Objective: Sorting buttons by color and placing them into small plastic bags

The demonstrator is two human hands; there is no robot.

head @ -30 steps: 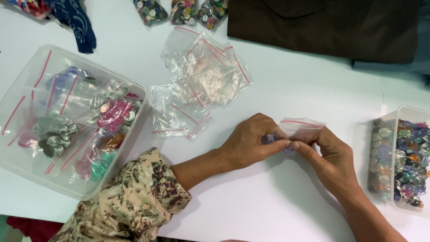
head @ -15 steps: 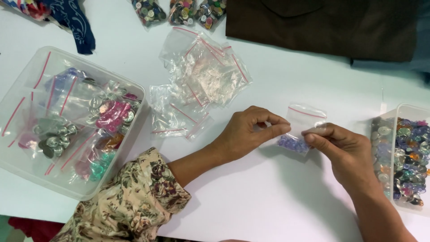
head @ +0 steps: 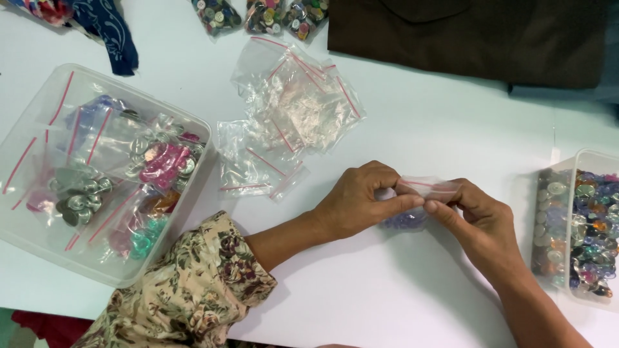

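A clear tub point(head: 39, 258) holds bagged buttons. Empty bags point(head: 290, 116) lie beside it. The left hand point(head: 361, 203) and right hand point(head: 480, 219) pinch a small bag point(head: 412, 206) of purple buttons over the table point(head: 400, 290). Another tub point(head: 596, 161) holds loose buttons.

White counter point(head: 412, 135) fills the frame. Left: clear plastic tub point(head: 39, 251) of bagged buttons. Centre, upper: loose pile of empty zip bags point(head: 290, 109) with red seal strips. Top edge: three bags of mixed buttons point(head: 261, 14); patterned blue cloth point(head: 106, 29) at upper left; dark brown fabric point(head: 471, 35) at upper right. Right edge: clear container point(head: 583, 222) of loose coloured buttons.
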